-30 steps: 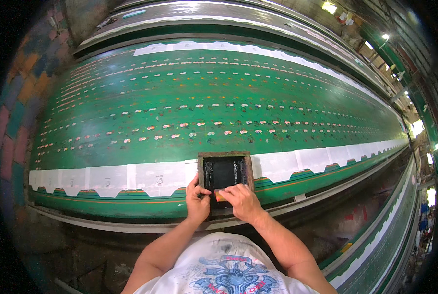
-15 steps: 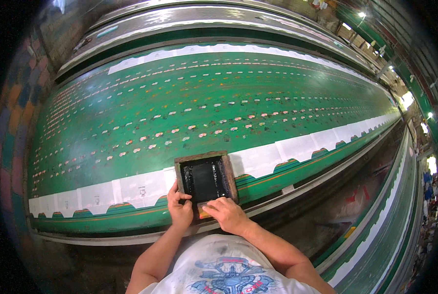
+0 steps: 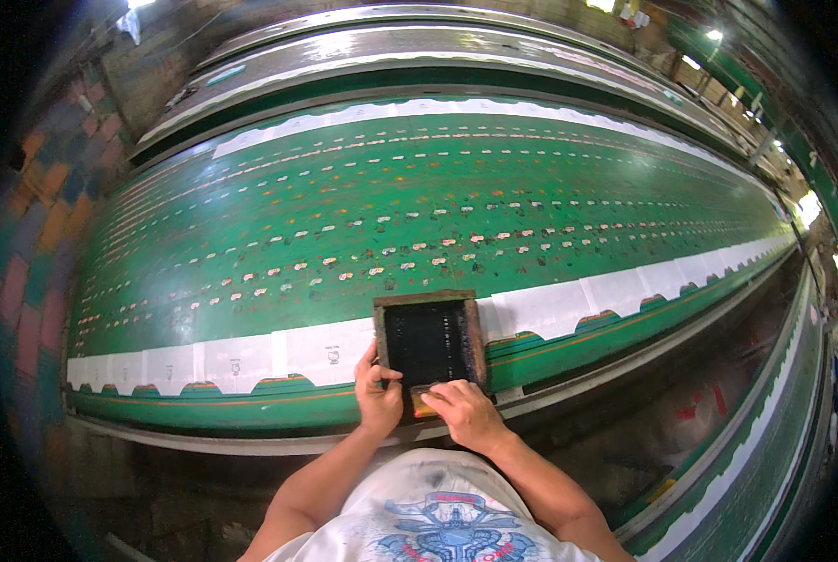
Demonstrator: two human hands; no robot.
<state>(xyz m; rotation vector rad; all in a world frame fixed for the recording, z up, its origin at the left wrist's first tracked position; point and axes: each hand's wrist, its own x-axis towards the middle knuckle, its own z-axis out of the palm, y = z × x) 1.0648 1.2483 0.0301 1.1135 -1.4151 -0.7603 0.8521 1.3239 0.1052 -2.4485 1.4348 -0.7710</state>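
"Left hand [image 3: 379, 401] is at the frame's [image 3: 425, 298] left rim, from where I stand. Is it gripping?"

"Its fingers are bent against the wood, thumb beside the near left corner; whether they're really clamped on, I can't tell. Right hand [image 3: 472, 414] is plainer: fingers pinched on a small orange and yellow block [image 3: 422, 406], at the frame's near end."

"And the rest, starting from the left?"

"Patchwork wall [image 3: 37, 272] first, in dull pinks, oranges and blues. Then the long green table [image 3: 344, 211], rows of small pale patches running off to the right. White sheets [image 3: 205, 367] lie along its near side, and several left of the frame carry a small dark drawing."

"Where's the frame in all that?"

"Over the line of sheets, at the table's near edge: wooden, four-sided, dark mesh [image 3: 419, 347] inside. Just nearer is a white shirt [image 3: 409, 478], printed in blue and red."

"Further right?"

"More sheets curve away into the distance. Near right, another green table [image 3: 719, 539] with a white strip [image 3: 719, 496] along it; far right, lamps [image 3: 715, 35] are glowing."
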